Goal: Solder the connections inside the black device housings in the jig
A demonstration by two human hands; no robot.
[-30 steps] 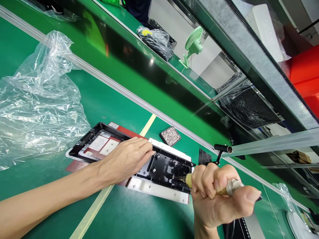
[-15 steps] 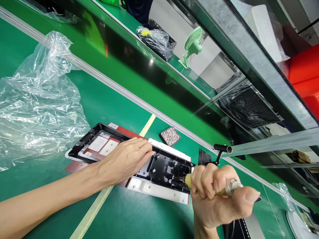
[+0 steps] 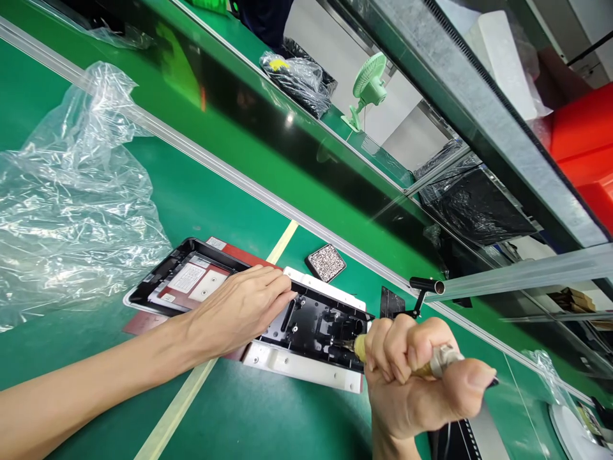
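A long black plastic housing lies in a white block fixture on a reddish-brown base plate. Across the housing's middle, my left hand is closed with its fingers bent over the far edge, holding it down. My right hand is wrapped round the yellowish handle of a soldering iron, thumb along its top end. The iron's thin metal tip reaches into the right part of the housing, among small posts and ribs. Whether the tip touches a post is too small to tell.
A small black box with a speckled grey top sits behind the fixture. A black tube holder stands to the right. Clear plastic sheeting covers the left of the green bench. A metal shelf beam crosses the upper right.
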